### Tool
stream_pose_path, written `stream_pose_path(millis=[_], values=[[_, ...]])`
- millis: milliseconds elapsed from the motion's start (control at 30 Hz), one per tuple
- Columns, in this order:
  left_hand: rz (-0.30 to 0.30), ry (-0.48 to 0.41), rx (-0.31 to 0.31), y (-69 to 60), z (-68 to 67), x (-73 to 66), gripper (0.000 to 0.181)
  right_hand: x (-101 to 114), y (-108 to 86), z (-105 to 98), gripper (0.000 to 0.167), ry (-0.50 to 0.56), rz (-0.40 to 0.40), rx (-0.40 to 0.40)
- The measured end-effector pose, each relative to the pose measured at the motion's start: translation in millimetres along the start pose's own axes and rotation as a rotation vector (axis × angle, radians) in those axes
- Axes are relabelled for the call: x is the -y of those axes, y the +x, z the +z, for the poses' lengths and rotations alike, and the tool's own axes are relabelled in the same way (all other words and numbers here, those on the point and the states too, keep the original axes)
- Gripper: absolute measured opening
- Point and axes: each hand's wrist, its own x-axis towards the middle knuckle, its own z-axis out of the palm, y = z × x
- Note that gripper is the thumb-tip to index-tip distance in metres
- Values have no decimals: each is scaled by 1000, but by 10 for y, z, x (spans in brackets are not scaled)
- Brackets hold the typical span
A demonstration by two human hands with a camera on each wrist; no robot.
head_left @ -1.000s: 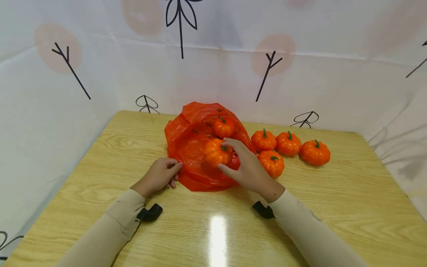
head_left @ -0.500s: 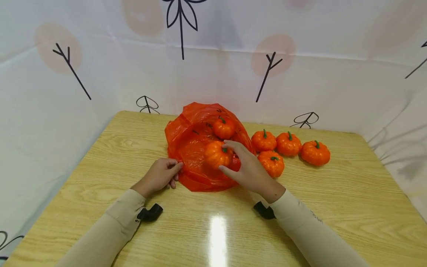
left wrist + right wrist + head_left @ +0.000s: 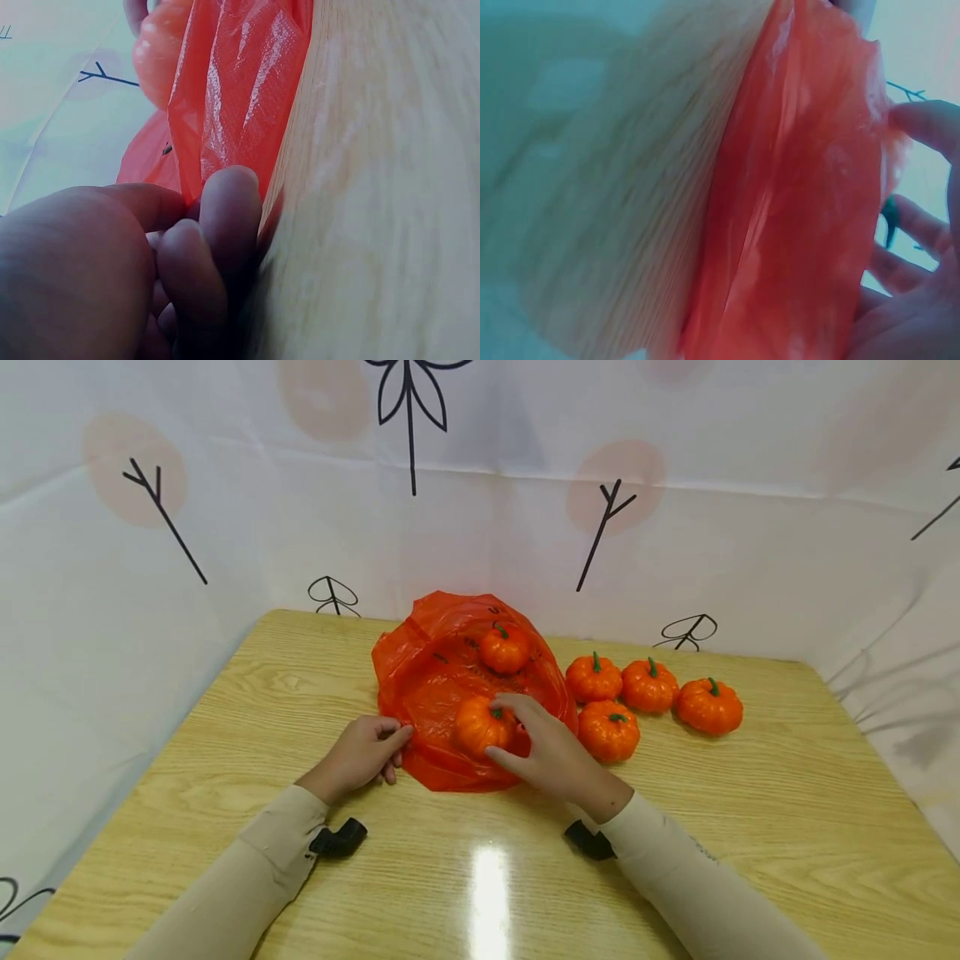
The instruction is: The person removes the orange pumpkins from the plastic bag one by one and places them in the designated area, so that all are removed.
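Note:
A red plastic bag (image 3: 393, 664) lies wide-mouthed on the table, and my left hand (image 3: 360, 752) pinches its near-left rim between thumb and fingers. My right hand (image 3: 551, 756) holds an orange toy pumpkin (image 3: 477, 727) with a green stem, over the near part of the bag's mouth. In the left wrist view this pumpkin (image 3: 160, 56) shows above the bag's raised edge. Another small pumpkin (image 3: 504, 650) sits inside the bag towards the back. The bag's wall (image 3: 802, 195) hides most of the held pumpkin in the right wrist view.
Right of the bag stand several more pumpkins: one near the hand (image 3: 609, 732), and a row behind it, ending with a pumpkin (image 3: 709, 707) at the right. The wooden table (image 3: 247, 693) meets a white patterned cloth (image 3: 487, 527) at the back.
My right hand has come slightly nearer and lower with the pumpkin, towards the bag's near rim. The left hand keeps its place on the bag.

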Motion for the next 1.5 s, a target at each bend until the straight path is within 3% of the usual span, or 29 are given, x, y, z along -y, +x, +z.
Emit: stream_pose_path(millis=[200,467,867,1500], values=[[-6,-4,1,7,2,4,40,5,-15,35,58,-1,15,64],[-8,-16,-1,-14,11,-36,38,-3,-10,39,58,-4,10,70],[-1,-14,-3,-12,12,-42,40,34,-28,26,56,-50,-26,39],[-17,-4,1,-3,-6,-14,41,301,-94,-255,57,-40,-107,-96]])
